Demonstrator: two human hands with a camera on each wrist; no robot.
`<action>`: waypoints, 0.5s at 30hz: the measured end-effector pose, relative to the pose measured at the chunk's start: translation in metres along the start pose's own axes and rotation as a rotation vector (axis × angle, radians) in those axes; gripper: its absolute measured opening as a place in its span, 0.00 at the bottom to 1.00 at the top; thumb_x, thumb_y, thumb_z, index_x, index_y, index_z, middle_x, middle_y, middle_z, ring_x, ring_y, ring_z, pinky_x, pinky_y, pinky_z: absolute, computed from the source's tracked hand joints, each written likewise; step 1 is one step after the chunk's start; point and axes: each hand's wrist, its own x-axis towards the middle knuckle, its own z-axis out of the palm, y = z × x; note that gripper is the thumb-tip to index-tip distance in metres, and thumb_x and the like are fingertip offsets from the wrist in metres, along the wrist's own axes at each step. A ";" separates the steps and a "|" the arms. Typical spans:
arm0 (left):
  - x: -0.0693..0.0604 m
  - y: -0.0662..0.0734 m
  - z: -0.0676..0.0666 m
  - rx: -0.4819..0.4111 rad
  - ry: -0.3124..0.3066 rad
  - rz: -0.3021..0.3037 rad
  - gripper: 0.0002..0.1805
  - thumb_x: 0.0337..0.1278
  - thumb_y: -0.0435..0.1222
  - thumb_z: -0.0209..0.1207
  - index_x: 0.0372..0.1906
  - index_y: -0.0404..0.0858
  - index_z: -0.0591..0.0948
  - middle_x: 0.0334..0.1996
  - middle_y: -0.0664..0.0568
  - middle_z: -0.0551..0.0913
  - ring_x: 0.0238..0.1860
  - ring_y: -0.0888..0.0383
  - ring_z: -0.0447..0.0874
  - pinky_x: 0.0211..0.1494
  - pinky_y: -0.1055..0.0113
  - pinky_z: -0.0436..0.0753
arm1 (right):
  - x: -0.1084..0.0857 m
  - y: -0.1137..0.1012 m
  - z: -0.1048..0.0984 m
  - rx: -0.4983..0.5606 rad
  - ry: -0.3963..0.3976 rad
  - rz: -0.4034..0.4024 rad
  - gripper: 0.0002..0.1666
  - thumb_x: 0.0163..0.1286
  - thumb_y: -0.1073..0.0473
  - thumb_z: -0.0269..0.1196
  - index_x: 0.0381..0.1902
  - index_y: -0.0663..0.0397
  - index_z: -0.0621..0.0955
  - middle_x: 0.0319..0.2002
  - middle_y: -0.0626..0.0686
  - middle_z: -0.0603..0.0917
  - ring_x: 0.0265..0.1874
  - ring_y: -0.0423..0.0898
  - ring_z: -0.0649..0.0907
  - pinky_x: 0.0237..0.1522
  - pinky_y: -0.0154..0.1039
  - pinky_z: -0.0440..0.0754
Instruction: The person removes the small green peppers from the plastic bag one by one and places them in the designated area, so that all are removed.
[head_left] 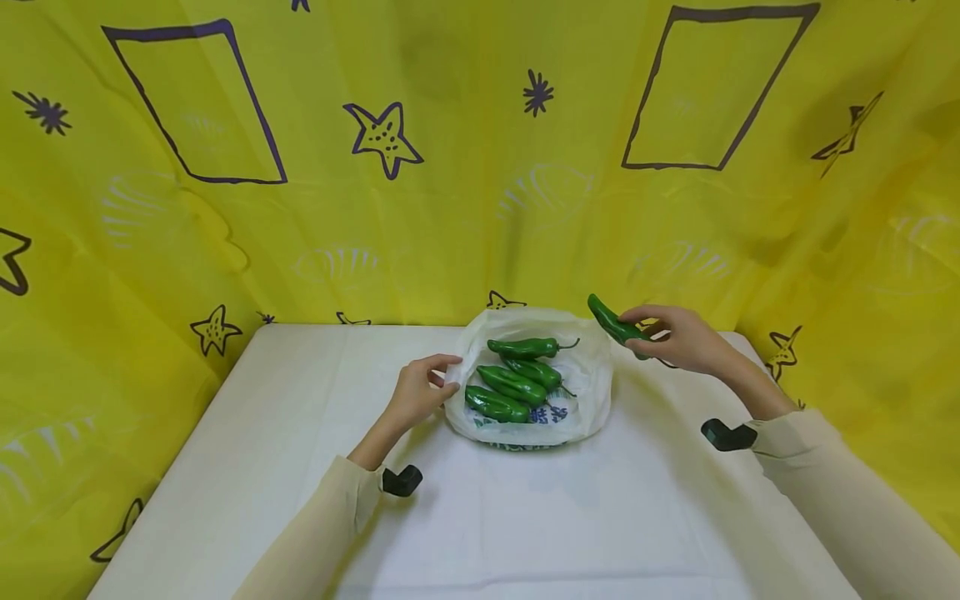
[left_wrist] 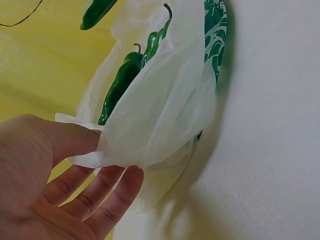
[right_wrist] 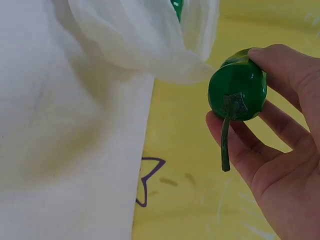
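A whitish plastic bag [head_left: 592, 400] lies open on the table with several green peppers [head_left: 512, 385] inside, green print showing at its base. At its left edge the left hand [head_left: 420, 390] pinches the rim; in the left wrist view the thumb of that hand [left_wrist: 65, 175] is over the plastic [left_wrist: 155, 110] and the fingers are beneath. To the right of the bag, raised above the table, the right hand [head_left: 686, 340] holds one green pepper [head_left: 611, 321] between thumb and fingers. The right wrist view shows this pepper [right_wrist: 235, 90] stem-end on, in the right hand [right_wrist: 280, 115].
The table [head_left: 315, 400] has a white cover. A yellow curtain [head_left: 450, 217] with drawn stars and frames stands behind it and along both sides. Dark devices are at both wrists, by the light sleeves [head_left: 322, 517].
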 end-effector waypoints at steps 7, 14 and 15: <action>0.000 0.001 0.000 -0.004 -0.002 -0.015 0.23 0.56 0.24 0.70 0.58 0.36 0.85 0.47 0.41 0.85 0.35 0.53 0.82 0.27 0.68 0.86 | -0.008 0.017 -0.003 0.007 0.044 0.027 0.24 0.71 0.57 0.69 0.62 0.59 0.80 0.60 0.66 0.79 0.51 0.67 0.83 0.29 0.41 0.86; 0.000 0.001 0.000 -0.009 -0.006 -0.034 0.23 0.57 0.24 0.70 0.59 0.37 0.85 0.48 0.42 0.84 0.36 0.53 0.81 0.28 0.68 0.87 | -0.015 0.032 0.000 0.021 0.059 0.068 0.26 0.72 0.56 0.68 0.63 0.62 0.79 0.62 0.69 0.78 0.52 0.68 0.83 0.32 0.39 0.87; 0.000 0.001 0.000 -0.011 -0.006 -0.033 0.23 0.57 0.24 0.69 0.59 0.37 0.85 0.48 0.42 0.84 0.36 0.53 0.81 0.28 0.67 0.87 | -0.016 0.034 0.000 0.021 0.062 0.076 0.26 0.72 0.56 0.68 0.64 0.62 0.79 0.62 0.69 0.78 0.52 0.68 0.83 0.32 0.39 0.87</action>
